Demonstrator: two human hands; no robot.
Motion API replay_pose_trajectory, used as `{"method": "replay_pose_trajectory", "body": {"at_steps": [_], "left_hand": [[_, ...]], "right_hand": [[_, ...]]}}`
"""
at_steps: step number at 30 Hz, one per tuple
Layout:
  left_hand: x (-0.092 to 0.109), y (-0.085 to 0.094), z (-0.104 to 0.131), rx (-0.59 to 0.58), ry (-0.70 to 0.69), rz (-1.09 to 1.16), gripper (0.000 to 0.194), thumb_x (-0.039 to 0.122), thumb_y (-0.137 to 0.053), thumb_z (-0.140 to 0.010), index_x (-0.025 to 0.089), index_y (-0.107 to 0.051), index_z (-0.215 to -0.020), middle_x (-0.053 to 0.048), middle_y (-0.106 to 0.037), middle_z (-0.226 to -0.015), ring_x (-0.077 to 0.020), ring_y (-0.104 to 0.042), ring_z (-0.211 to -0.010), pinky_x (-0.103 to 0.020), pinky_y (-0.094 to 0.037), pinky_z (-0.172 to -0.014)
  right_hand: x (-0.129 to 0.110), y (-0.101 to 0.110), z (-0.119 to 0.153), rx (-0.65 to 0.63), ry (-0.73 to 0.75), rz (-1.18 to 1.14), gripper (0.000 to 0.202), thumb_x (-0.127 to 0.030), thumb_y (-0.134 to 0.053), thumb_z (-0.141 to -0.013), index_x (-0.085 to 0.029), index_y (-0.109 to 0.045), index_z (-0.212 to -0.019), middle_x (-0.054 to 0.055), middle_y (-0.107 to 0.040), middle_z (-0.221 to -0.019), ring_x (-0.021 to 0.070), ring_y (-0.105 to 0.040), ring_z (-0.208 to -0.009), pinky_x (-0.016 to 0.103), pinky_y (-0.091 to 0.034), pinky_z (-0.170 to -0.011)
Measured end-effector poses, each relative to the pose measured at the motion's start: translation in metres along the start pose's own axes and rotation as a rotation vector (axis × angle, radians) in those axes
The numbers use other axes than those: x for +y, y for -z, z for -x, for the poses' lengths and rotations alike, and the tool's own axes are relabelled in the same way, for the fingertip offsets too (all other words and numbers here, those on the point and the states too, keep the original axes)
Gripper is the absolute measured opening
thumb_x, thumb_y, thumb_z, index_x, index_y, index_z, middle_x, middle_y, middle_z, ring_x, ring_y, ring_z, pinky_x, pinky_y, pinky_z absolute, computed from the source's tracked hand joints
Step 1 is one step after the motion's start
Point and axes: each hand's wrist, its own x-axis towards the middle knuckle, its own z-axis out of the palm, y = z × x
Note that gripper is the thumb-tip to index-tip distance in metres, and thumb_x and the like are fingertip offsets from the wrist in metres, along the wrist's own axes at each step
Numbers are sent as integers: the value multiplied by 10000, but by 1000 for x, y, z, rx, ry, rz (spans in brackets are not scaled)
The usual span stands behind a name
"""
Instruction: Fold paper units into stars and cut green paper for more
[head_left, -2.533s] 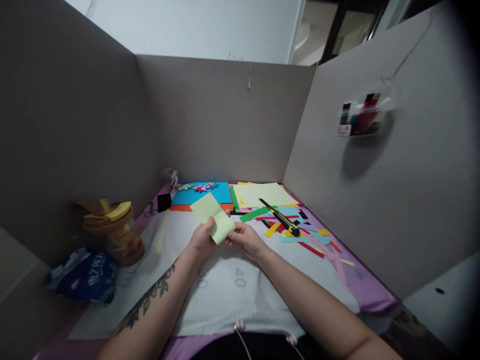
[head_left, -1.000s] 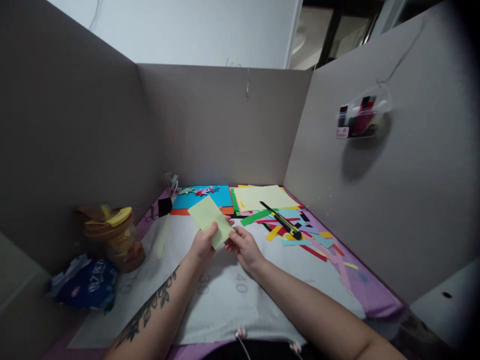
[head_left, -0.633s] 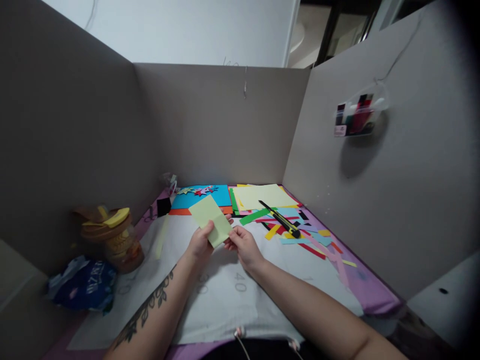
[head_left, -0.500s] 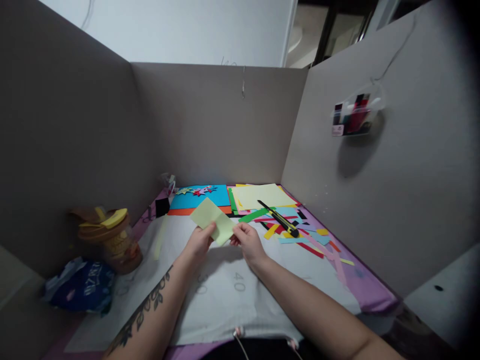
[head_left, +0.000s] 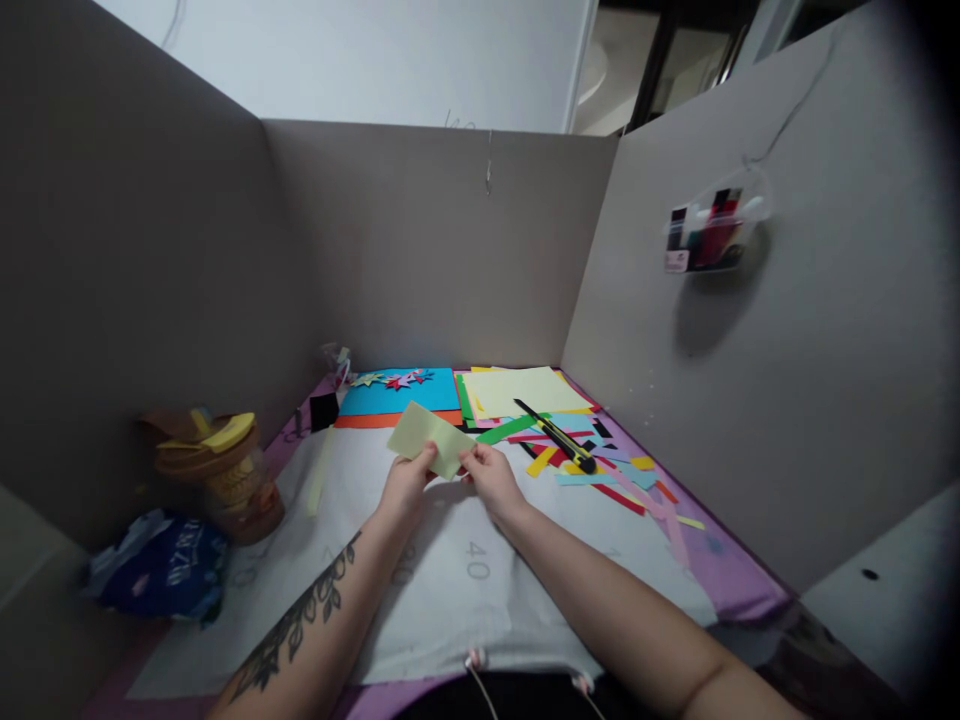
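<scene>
A pale green piece of paper (head_left: 427, 436) is held up between both hands over the white sheet (head_left: 450, 620). My left hand (head_left: 409, 480) pinches its lower left part, thumb on top. At the paper's right corner, the fingers of my right hand (head_left: 487, 478) are closed on the edge. Behind the paper lies a blue sheet (head_left: 375, 402) with small cut paper stars (head_left: 401, 381) on it. A yellow and black cutter knife (head_left: 559, 437) rests on coloured paper strips to the right of my hands.
Pale yellow sheets (head_left: 525, 391) are stacked at the back. On the left stand a brown cup with a yellow lid (head_left: 240, 480) and a blue packet (head_left: 161, 570). Grey panels (head_left: 442, 250) enclose the table; a clear container (head_left: 712, 230) hangs on the right one.
The pale green paper has tilted and looks flatter and narrower. My left hand has shifted slightly to the right, and my right hand still pinches the corner.
</scene>
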Motion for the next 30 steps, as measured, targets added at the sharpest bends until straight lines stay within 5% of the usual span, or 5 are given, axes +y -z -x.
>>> {"method": "replay_pose_trajectory", "body": {"at_steps": [8, 18, 21, 24, 30], "left_hand": [[-6, 5, -8, 47, -34, 63, 248, 194, -669, -723, 149, -626, -964, -74, -693, -955, -179, -655, -774, -293, -535, -681], [-1, 7, -7, 27, -24, 95, 310, 211, -661, -728, 150, -599, -1025, -88, -681, -981, -183, -651, -794, -292, -535, -673], [5, 11, -8, -2, 16, -29, 256, 231, -675, -710, 113, -636, -933, -101, -701, -872, -195, -654, -710, -286, -522, -626], [9, 16, -7, -103, 31, -276, 238, 258, -728, -644, 77, -675, -789, -97, -698, -707, -200, -631, -613, -260, -478, -549], [19, 16, 0, -274, -34, -473, 180, 247, -744, -587, 106, -697, -688, -47, -666, -607, -158, -564, -543, -220, -389, -502]], "right_hand": [[0, -7, 5, -28, -17, 129, 215, -371, -554, -722, -191, -479, -631, -45, -510, -530, 83, -436, -414, 198, -297, -387], [-5, -9, 13, -209, -45, 132, 198, -328, -588, -719, -162, -528, -632, -27, -540, -531, 86, -457, -449, 199, -322, -426], [-7, -1, 8, -296, -14, 31, 216, -341, -640, -698, -153, -604, -797, 12, -625, -684, 126, -547, -594, 223, -404, -528], [-11, 8, 2, -217, 94, -49, 365, -359, -690, -664, -178, -604, -969, 32, -641, -841, 153, -569, -744, 248, -434, -644], [-19, 15, -2, -172, 71, -3, 241, -364, -668, -660, -170, -533, -612, -49, -481, -539, 89, -399, -498, 219, -302, -493]]}}
